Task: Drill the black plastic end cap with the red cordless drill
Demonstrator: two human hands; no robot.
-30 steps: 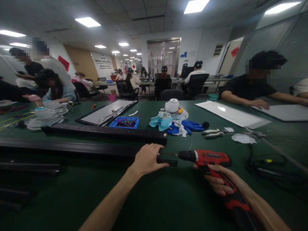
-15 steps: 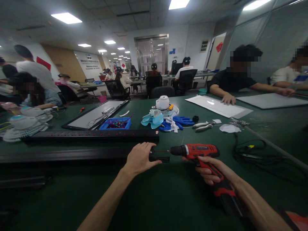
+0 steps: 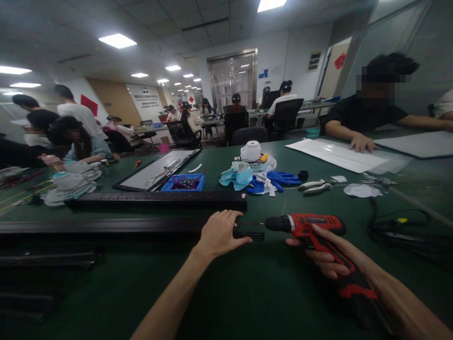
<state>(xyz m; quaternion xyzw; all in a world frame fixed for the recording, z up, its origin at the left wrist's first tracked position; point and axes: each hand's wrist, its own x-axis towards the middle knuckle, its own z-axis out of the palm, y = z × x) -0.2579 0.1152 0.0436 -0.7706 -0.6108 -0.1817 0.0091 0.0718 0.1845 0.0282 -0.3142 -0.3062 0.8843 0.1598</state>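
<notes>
Black long bar: left hand, fingers half-curled round right end, likely bracing it; right hand, fingers clasping red-black pistol-shaped drill, thin bit levelled at bar.

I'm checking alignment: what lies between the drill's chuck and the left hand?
In the head view, a thin shaft reaches from the chuck, with a slotted black piece beside it.

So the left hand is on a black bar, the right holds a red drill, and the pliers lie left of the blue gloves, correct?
No: in the head view, the pliers lie right of the blue gloves. The left hand is on the black bar, the right hand holds the red drill.
</notes>
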